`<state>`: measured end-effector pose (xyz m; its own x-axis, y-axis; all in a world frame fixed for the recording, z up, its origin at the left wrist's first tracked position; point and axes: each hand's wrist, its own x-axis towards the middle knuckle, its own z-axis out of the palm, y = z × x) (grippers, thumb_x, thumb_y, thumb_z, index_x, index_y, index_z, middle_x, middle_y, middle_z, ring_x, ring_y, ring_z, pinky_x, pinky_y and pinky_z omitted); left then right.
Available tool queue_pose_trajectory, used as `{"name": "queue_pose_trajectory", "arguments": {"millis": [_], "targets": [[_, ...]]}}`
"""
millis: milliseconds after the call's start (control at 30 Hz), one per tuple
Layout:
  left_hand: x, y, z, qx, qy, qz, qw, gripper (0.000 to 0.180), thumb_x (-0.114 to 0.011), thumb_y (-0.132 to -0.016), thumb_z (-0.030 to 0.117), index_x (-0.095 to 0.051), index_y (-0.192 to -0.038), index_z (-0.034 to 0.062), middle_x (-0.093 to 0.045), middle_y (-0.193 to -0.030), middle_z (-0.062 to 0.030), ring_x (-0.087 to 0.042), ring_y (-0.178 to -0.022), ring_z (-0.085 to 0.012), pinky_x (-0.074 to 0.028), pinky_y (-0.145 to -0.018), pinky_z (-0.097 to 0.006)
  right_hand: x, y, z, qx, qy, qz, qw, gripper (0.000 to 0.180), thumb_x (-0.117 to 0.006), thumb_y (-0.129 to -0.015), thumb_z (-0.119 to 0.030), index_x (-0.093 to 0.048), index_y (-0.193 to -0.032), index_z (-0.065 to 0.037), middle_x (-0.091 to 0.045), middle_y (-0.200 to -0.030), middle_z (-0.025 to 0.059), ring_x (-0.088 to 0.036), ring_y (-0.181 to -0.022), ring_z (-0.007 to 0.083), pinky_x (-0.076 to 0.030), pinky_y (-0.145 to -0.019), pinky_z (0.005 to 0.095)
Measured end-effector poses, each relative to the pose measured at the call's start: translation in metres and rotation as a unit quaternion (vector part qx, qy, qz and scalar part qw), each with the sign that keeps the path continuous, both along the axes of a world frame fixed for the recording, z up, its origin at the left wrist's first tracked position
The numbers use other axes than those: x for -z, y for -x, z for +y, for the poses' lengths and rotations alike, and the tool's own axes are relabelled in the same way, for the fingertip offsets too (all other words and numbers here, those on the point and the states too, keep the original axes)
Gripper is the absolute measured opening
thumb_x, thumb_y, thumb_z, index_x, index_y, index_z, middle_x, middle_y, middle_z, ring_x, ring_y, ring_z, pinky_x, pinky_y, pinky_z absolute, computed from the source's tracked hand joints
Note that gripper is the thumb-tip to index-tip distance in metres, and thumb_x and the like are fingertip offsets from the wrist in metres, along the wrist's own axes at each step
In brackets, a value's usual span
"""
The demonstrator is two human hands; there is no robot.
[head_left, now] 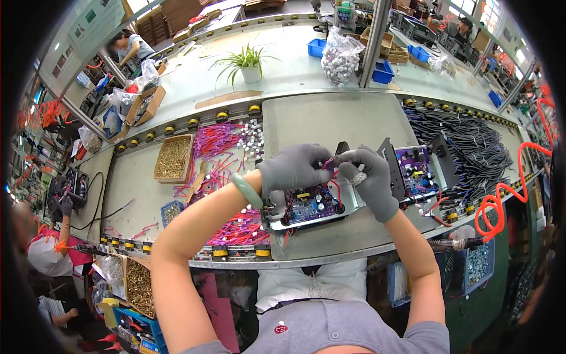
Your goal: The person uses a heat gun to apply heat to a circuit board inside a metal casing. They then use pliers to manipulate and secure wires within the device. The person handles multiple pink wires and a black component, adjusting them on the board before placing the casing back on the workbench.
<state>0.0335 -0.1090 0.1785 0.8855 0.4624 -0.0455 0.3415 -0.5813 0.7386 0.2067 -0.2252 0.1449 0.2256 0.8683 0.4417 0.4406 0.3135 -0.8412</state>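
Observation:
My left hand (296, 168), in a grey glove, pinches a short purple-red wire (328, 163) above a blue circuit board (309, 202) in an open metal housing. Close against it, my right hand (372, 179), gloved the same way, has its fingers bent together; what they hold is too small to make out. A red wire (338, 192) rises from the board beneath the hands. To the right stands a second housing with a purple circuit board (416, 167) between black end plates.
Purple-red wires (215, 141) lie heaped to the left beside a box of brass-coloured small parts (173, 157). Black cables (466, 147) pile up on the right. A coiled red air hose (492, 215) hangs at the right edge. A potted plant (250, 72) stands beyond the rollers.

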Motion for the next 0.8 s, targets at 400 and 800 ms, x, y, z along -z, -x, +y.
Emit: {"name": "queue_pose_trajectory", "arguments": {"millis": [400, 800], "targets": [[0.021, -0.018, -0.014, -0.101, -0.017, -0.019, 0.995, 0.022, -0.067, -0.086, 0.027, -0.069, -0.093, 0.0070, -0.068, -0.078, -0.0116, -0.065, -0.070, -0.0185, -0.052, -0.071, -0.033, -0.020, -0.020, 0.010, -0.013, -0.018, -0.334, 0.942, 0.013, -0.069, -0.082, -0.017, -0.068, -0.092, -0.009, -0.064, -0.084, 0.0088, -0.060, -0.080, 0.0285, -0.048, -0.070, 0.0404], [0.029, -0.030, -0.011, -0.117, -0.152, 0.116, 0.974, 0.023, -0.057, -0.086, 0.030, -0.069, -0.095, 0.0135, -0.069, -0.082, -0.0138, -0.067, -0.082, -0.0342, -0.051, -0.076, -0.044, 0.006, -0.010, 0.001, 0.059, 0.201, -0.224, 0.952, 0.042, -0.055, -0.088, -0.009, -0.051, -0.130, -0.004, -0.066, -0.099, 0.0233, -0.065, -0.092, 0.0390, -0.051, -0.081, 0.0438]]}}
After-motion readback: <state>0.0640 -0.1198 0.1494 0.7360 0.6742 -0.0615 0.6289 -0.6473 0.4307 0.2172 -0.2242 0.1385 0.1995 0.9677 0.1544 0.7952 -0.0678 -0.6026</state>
